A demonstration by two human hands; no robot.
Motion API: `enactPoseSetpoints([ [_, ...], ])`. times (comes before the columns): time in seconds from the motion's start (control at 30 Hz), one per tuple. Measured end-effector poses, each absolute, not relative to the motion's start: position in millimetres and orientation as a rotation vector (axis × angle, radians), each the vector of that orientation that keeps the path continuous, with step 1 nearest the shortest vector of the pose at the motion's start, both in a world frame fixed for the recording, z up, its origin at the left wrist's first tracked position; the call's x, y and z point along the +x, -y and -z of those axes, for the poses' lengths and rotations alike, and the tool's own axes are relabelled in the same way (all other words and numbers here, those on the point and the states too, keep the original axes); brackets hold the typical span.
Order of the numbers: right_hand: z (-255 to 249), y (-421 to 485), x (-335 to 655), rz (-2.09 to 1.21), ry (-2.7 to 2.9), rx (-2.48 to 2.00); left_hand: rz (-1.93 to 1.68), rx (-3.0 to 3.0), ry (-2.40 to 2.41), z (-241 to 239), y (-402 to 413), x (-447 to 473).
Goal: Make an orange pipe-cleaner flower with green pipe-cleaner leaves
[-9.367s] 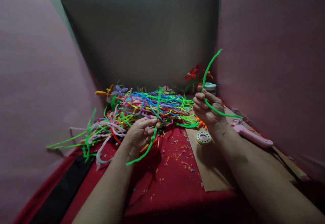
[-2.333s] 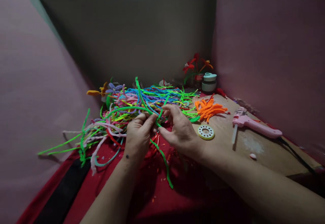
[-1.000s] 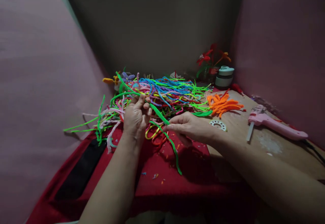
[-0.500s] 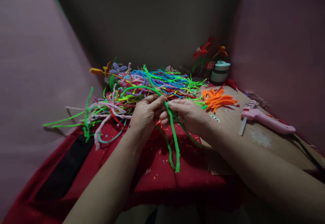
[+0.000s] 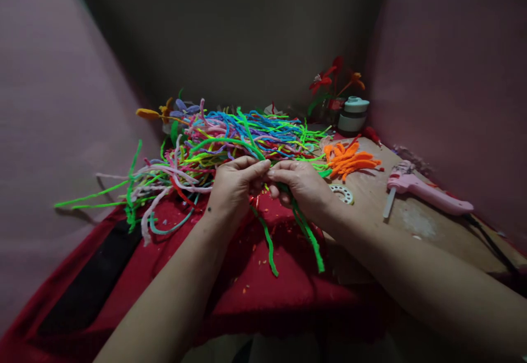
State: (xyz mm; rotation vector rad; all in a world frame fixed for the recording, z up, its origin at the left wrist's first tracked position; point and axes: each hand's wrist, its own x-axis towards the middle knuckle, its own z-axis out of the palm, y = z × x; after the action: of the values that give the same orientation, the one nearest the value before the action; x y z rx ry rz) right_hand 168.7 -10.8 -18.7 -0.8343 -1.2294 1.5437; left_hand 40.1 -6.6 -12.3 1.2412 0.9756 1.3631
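Observation:
My left hand [image 5: 236, 184] and my right hand [image 5: 302, 187] meet over the near side of the table, fingertips pinched close together. Both are closed on green pipe cleaners [image 5: 308, 234]. Their upper ends rise beyond my left thumb, and several tails hang down below my hands toward the red cloth. A small bit of shiny red shows under my fingers; I cannot make out what it is. The exact crossing of the stems is hidden by my fingertips. Behind my hands lies a big heap of pipe cleaners [image 5: 263, 129] in many colours.
Orange pipe-cleaner pieces [image 5: 349, 160] and a pink glue gun [image 5: 432, 190] lie on a brown board [image 5: 370, 225] at right. A white ring with holes [image 5: 343, 194] is beside my right wrist. Behind stand a lidded jar [image 5: 353, 115] and red flowers [image 5: 325, 80]. A black strip [image 5: 90, 280] lies left.
The hanging green stems have swung right, gathered under my right hand, whose fingers have curled in more. The view has shifted slightly, and the white ring shows more fully.

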Motion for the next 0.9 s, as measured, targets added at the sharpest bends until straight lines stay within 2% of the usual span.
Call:
enactPoseSetpoints([
  [0.13, 19, 12, 167, -1.482, 1.191, -0.852, -1.318, 1.032, -0.847, 11, 4, 41],
  [0.3, 26, 7, 167, -1.552, 1.122, -0.750, -1.324, 1.182, -0.837, 7, 8, 42],
  [0.6, 23, 1, 174, -1.764, 1.070, -0.638, -1.282, 2.072, -1.235, 4, 4, 29],
  [0.9, 20, 4, 175, -1.718, 1.122, -0.625, -1.290, 1.603, -1.307, 1, 4, 29],
])
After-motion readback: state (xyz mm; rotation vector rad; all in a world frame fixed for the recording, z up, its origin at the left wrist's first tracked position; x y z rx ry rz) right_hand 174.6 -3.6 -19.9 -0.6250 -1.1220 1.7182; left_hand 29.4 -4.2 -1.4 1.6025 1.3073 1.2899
